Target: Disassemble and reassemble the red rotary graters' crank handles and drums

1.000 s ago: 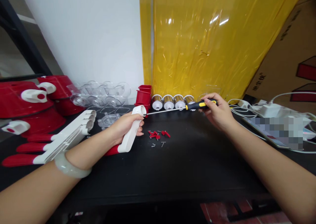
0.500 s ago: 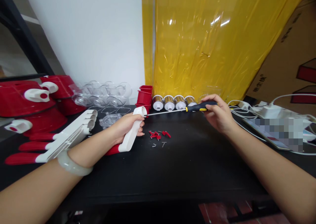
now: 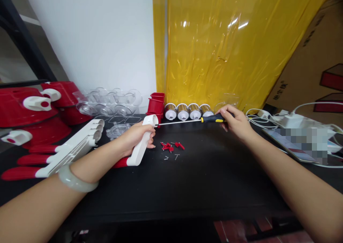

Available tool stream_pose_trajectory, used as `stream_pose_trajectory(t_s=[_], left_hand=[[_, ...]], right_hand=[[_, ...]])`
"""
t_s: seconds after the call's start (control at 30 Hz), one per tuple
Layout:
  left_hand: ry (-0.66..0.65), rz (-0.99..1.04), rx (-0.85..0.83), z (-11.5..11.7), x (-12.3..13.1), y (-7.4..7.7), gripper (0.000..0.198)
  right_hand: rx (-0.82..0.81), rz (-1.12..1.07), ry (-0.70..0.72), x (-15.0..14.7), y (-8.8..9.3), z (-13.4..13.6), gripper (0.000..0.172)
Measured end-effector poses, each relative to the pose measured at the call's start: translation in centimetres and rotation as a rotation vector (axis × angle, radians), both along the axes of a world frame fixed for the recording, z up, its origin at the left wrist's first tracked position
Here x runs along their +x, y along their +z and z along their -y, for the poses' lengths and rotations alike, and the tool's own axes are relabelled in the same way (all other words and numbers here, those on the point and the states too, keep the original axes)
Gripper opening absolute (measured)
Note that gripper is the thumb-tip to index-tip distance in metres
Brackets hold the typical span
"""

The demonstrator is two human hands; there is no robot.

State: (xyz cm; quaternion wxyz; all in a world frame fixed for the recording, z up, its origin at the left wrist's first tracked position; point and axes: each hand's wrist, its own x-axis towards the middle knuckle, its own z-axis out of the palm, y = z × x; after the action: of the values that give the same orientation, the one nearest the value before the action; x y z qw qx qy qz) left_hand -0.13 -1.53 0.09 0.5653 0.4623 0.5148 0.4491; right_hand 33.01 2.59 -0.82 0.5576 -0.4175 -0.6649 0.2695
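Note:
My left hand (image 3: 139, 137) is closed around a white crank handle (image 3: 141, 147) with a red grip, tilted so its round white end points up and right. My right hand (image 3: 233, 120) grips the black and yellow handle of a screwdriver (image 3: 179, 122). The long shaft runs level to the left, and its tip meets the round end of the crank handle; whether a screw sits there is too small to tell. Below the shaft, small red pieces (image 3: 171, 146) lie on the black table (image 3: 203, 189), with several loose screws (image 3: 177, 156) in front of them.
Red housings (image 3: 29, 111) with white knobs stand at the left, beside more white and red crank handles (image 3: 72, 146). Clear plastic parts (image 3: 107, 102), red hoppers (image 3: 155, 105) and grater drums (image 3: 183, 111) line the back. White cables (image 3: 257, 116) and a tablet (image 3: 292, 146) lie at the right.
My right hand's fingers have shifted and turned on the screwdriver's handle. The tip stays at the crank handle's round end. The whole view has slid slightly.

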Motion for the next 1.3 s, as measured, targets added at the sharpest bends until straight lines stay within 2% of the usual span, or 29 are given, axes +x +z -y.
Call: stream_pose_trajectory(t_s=[0.13,0.33,0.83,1.3], left_hand=[[0.045,-0.022,0.062,0.31,0.3,0.31,0.033],[0.039,-0.067,0.082,0.61,0.62,0.55,0.032],[0.012,-0.034,0.081,0.19,0.29,-0.1,0.03],[0.004,-0.033,0.092,0.25,0.12,0.14,0.031]], right_hand=[[-0.088,0.012,-0.021,-0.4,0.09,0.26,0.048],[-0.16,0.065,-0.034,-0.35,0.68,0.6,0.056],[-0.086,0.076,0.076,-0.09,0.16,0.16,0.049],[-0.058,0.097,0.067,-0.36,0.58,0.69,0.051]])
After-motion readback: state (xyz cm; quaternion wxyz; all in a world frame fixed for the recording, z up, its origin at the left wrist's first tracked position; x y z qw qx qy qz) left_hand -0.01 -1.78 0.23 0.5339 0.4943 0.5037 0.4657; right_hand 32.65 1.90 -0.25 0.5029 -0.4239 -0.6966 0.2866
